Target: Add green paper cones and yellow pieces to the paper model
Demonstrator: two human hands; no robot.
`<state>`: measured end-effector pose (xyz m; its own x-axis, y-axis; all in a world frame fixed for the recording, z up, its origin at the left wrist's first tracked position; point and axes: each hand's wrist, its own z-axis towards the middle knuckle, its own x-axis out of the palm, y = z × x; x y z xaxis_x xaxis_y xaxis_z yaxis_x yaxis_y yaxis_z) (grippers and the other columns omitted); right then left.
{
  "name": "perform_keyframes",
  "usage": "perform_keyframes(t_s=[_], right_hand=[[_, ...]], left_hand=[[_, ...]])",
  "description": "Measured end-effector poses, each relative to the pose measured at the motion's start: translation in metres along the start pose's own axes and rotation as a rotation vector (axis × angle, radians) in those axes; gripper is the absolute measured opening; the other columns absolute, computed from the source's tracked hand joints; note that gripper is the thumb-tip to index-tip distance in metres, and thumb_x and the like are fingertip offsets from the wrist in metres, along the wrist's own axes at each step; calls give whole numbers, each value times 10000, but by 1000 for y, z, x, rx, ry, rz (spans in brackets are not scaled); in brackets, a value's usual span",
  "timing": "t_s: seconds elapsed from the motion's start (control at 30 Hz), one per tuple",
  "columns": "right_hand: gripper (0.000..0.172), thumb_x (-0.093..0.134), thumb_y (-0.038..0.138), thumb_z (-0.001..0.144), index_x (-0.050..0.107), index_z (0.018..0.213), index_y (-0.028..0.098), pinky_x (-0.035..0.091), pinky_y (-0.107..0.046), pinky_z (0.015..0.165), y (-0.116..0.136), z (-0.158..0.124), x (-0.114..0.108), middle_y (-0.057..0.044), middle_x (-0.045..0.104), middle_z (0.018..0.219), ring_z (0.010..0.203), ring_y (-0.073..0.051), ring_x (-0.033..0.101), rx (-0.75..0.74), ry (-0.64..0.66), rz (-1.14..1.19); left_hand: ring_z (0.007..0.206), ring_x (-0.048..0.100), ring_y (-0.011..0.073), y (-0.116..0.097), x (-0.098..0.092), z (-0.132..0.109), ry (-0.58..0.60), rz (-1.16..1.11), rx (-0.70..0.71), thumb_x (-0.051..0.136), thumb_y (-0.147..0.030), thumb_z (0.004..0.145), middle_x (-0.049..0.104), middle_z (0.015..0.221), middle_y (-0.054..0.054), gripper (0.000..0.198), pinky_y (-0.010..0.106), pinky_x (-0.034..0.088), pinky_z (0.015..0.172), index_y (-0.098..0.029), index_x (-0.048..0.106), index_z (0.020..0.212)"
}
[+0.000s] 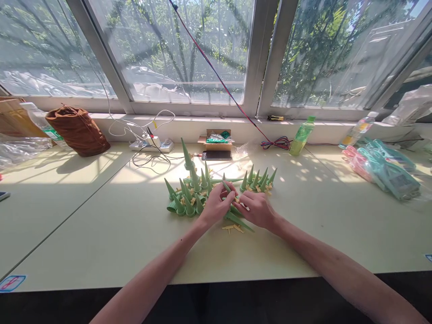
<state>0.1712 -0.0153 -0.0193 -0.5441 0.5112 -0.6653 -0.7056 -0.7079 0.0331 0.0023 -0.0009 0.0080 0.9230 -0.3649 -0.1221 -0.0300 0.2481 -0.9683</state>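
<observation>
Several green plastic cone spikes stand and lie in a cluster on the pale table, mixed with small yellow plastic pieces. My left hand is closed, pinching one green cone at the pile's front. My right hand is closed beside it, fingers meeting the left hand's over the same cone; a small piece in them is too small to name. A long green spike lies flat just under both hands.
On the sill side sit a brown bag, a power strip with cables, a small cardboard box with a phone before it, a green bottle and packets of teal and pink items at the right.
</observation>
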Motion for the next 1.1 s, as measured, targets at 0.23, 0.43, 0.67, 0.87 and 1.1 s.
perform_keyframes(t_s=[0.23,0.43,0.67,0.87,1.1], right_hand=[[327,493,235,955,482,634,171,233,-234,503,1,1,0,31,436,589,491,-86,300,-34,-29,-17],[330,534,276,951,491,640,175,229,-239,491,1,2,-3,38,436,572,487,-84,304,-29,-71,-6],[332,549,351,951,539,671,172,266,-220,486,3,5,-4,42,440,544,470,-77,342,-7,-124,20],[184,577,323,933,599,831,172,333,-210,509,4,5,-7,23,527,611,495,-80,444,40,-106,99],[112,547,227,933,584,836,183,350,-214,525,4,3,-6,11,565,657,521,-85,454,9,-80,134]], left_hand=[[557,486,76,-1,0,0,21,-53,-45,562,-352,875,549,738,-6,183,176,381,474,-171,533,869],[494,401,59,-5,1,0,26,-184,-118,548,-470,894,501,697,-15,308,171,311,410,-172,518,823],[490,386,72,-4,0,0,23,-253,-160,550,-502,892,407,603,-31,339,174,290,406,-171,563,827],[474,371,61,-3,-1,1,10,-335,-196,583,-507,869,469,632,-20,330,175,265,402,-178,563,844],[492,387,61,-3,0,0,8,-344,-174,597,-497,861,504,670,-17,320,181,278,416,-183,537,848]])
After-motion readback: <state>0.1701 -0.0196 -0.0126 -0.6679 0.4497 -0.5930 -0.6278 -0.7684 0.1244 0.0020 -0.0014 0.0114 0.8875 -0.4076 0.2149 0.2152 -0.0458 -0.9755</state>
